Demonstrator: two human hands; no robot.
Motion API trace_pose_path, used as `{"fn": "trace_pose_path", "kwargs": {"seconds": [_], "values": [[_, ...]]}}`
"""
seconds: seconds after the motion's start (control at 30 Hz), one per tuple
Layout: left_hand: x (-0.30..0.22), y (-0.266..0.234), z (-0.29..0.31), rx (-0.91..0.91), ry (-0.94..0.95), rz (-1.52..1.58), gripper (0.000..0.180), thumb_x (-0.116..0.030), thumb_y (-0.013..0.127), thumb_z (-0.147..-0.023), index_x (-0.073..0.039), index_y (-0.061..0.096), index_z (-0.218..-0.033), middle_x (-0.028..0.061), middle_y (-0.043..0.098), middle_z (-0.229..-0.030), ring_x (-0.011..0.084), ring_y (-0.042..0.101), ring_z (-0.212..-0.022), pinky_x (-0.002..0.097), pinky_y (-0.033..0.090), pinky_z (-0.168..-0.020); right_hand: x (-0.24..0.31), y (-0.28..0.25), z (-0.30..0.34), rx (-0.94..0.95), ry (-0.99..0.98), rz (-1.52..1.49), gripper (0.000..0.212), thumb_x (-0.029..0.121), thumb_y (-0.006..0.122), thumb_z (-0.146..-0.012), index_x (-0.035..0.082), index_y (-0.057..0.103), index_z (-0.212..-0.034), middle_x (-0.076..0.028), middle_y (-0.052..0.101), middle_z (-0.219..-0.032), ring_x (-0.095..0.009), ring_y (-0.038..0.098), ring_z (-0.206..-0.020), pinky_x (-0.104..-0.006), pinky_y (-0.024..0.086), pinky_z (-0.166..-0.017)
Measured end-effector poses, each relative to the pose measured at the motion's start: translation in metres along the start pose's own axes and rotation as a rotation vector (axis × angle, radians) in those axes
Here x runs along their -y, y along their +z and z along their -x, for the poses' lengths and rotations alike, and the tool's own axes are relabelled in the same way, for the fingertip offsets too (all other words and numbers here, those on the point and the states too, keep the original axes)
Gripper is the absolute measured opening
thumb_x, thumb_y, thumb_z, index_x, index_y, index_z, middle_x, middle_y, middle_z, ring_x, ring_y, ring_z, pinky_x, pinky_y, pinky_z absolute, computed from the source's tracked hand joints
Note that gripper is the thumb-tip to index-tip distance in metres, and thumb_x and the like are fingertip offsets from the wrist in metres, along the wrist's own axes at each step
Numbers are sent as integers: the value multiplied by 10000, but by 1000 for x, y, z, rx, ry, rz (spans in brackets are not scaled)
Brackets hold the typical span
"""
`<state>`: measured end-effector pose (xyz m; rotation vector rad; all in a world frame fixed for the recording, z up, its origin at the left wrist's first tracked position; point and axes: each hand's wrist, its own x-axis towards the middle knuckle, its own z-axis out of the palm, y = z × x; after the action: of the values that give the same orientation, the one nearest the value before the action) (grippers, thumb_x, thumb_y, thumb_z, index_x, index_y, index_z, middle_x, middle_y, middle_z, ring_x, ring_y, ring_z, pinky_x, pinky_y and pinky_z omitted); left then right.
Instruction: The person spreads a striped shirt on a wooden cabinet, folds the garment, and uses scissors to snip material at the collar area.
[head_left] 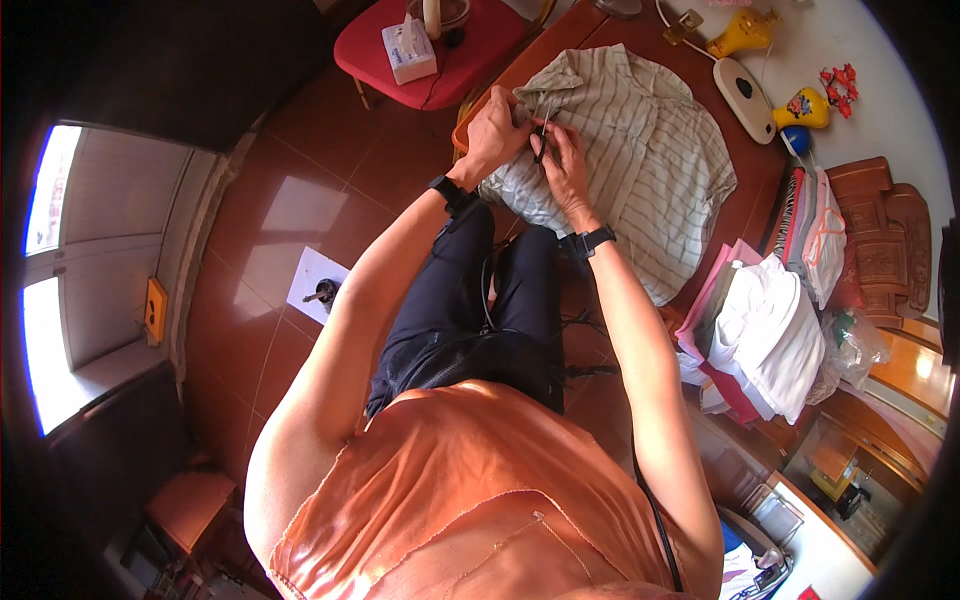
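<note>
A striped shirt (655,160) lies spread on the brown table (760,182), and the person's hands work close together over its left part. The left hand (495,128) reaches in across the shirt's left edge, knuckles up, fingers curled in narrow against thumb; what lies between them is hidden, so it cannot be told whether cloth is pinched there. Just beside it, over the shirt, the right hand (566,165) has its fingers bent around small scissors (540,145), the dark handles partly covered. The blades are too small to tell whether they touch the cloth. Both arms stretch forward toward the shirt, the left elbow slightly outward, a black band (453,196) on the left wrist. Beyond the shirt, to its left, a red chair (365,50) is cut off by the upper edge.
</note>
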<state>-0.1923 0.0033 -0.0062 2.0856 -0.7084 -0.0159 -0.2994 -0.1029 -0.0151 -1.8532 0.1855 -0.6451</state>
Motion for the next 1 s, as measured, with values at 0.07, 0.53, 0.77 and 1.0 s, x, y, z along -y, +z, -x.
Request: {"fn": "trace_pose_path", "kwargs": {"seconds": [0.07, 0.53, 0.77, 1.0], "values": [[6, 2, -1, -17, -20, 3, 417, -141, 705, -759, -8, 464, -1072, 164, 626, -908, 249, 639, -826, 370, 496, -669, 0, 1, -2, -5, -28, 35, 257, 164, 648, -862, 52, 627, -1092, -84, 503, -1080, -241, 565, -1003, -350, 460, -840], [37, -24, -6, 152, -431, 1093, 168, -91, 648, -875, -31, 610, -1027, 5, 640, -874, 68, 586, -776, 196, 474, -695, -10, 4, -4, 27, -20, -127, 264, 121, 617, -885, 39, 583, -1134, -68, 514, -1097, -193, 618, -954, -313, 476, -822], [40, -28, -3, 169, -431, 1079, 140, -128, 633, -891, -52, 642, -1008, -26, 627, -847, 46, 556, -739, 183, 439, -667, -10, 5, -4, 34, -46, -71, 270, 174, 618, -895, 45, 589, -1130, -104, 531, -1117, -224, 620, -955, -330, 448, -844], [35, -37, -1, 237, -435, 1110, 216, -120, 612, -896, -24, 617, -1090, -17, 608, -881, 52, 535, -747, 194, 437, -687, -11, -1, -7, 70, 94, -249, 273, 172, 592, -914, -8, 578, -1118, -105, 571, -1086, -183, 580, -926, -287, 451, -826]]}}
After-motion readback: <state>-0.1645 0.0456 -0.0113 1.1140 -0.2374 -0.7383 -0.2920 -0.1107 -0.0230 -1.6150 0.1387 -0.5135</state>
